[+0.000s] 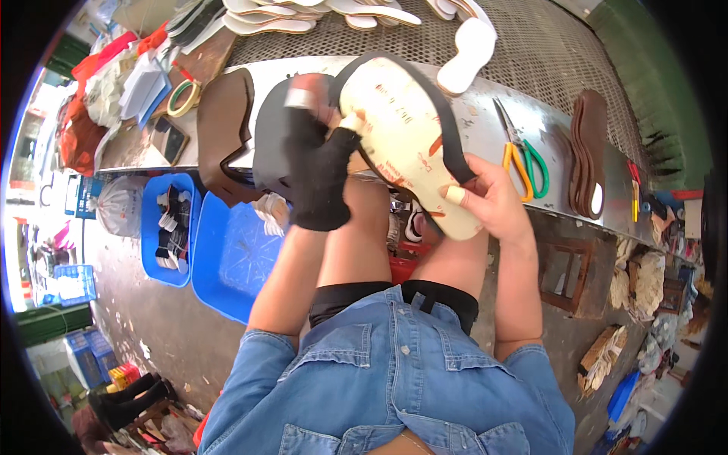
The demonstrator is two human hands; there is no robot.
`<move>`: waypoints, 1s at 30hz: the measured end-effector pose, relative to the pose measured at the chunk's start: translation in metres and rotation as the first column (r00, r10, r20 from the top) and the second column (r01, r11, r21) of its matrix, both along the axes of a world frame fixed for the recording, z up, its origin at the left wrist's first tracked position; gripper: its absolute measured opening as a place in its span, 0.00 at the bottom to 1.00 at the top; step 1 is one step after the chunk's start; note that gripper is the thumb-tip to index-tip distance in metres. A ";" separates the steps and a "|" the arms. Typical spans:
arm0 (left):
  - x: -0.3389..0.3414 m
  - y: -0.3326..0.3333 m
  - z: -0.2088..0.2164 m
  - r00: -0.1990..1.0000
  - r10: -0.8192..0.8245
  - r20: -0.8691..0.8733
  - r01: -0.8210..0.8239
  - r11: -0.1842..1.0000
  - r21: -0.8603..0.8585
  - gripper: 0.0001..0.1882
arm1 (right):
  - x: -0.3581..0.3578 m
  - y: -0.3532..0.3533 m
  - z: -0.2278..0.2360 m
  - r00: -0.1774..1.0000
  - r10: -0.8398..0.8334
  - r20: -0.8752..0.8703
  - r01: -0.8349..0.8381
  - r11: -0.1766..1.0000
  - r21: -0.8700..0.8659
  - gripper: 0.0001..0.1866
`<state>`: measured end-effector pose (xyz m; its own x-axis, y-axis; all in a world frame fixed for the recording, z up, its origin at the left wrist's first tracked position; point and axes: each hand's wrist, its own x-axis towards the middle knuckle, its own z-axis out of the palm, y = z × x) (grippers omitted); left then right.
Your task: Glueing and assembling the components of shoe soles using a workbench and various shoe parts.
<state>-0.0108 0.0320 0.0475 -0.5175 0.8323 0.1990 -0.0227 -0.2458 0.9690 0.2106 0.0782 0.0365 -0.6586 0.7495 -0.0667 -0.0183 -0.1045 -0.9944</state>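
Note:
A cream shoe insole with a black edge strip wrapped round its rim is held up between both hands, above my lap. My left hand, in a black fingerless glove with taped fingertips, grips the insole's upper left end. My right hand, with tape on one fingertip, holds the lower right end and presses the black strip against the edge. A dark leather shoe upper lies on the bench right behind my left hand.
A metal bench edge carries scissors with yellow and green handles, a stack of brown soles, tape rolls and a phone. White insoles lie on the mesh. Blue bins stand on the floor at left.

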 end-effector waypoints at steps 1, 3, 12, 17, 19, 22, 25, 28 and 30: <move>-0.001 -0.003 0.014 0.947 0.099 -0.306 -0.072 0.993 0.098 0.32 | 0.007 0.011 0.004 0.994 0.076 0.080 -0.079 0.996 0.031 0.18; 0.001 -0.010 0.040 0.566 0.197 -0.800 0.006 0.970 0.242 0.39 | 0.008 0.028 0.023 0.890 0.149 0.432 -0.281 0.923 0.261 0.16; -0.012 0.013 -0.003 0.796 -0.569 -0.205 0.496 0.808 -0.317 0.19 | -0.003 0.000 0.091 0.830 -0.546 -0.119 0.471 0.569 0.674 0.06; 0.012 -0.005 0.010 0.892 -0.435 0.125 0.451 0.876 -0.172 0.21 | -0.022 -0.020 0.023 0.903 -0.429 -0.030 0.423 0.876 0.231 0.07; 0.019 -0.009 0.015 0.897 -0.408 0.167 0.432 0.890 -0.148 0.19 | -0.028 -0.017 0.019 0.891 -0.449 -0.061 0.449 0.856 0.255 0.10; 0.022 -0.012 0.016 0.907 -0.388 0.165 0.412 0.899 -0.147 0.16 | -0.035 -0.008 0.029 0.886 -0.447 -0.124 0.461 0.819 0.340 0.13; 0.024 -0.015 0.018 0.912 -0.395 0.113 0.409 0.898 -0.162 0.17 | -0.035 -0.003 0.038 0.914 -0.404 0.030 0.343 0.812 0.473 0.10; 0.029 -0.015 0.018 0.915 -0.390 0.103 0.402 0.904 -0.149 0.18 | -0.033 -0.001 0.039 0.909 -0.413 0.056 0.296 0.734 0.611 0.10; 0.029 -0.014 0.017 0.920 -0.381 0.096 0.391 0.910 -0.140 0.18 | -0.033 0.000 0.039 0.912 -0.408 -0.036 0.301 0.609 0.734 0.09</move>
<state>0.0180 0.0177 0.0644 -0.1571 0.9871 0.0298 -0.1495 -0.0536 0.9873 0.1776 0.0781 0.0752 -0.3567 0.7702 0.5288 0.2278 0.6206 -0.7503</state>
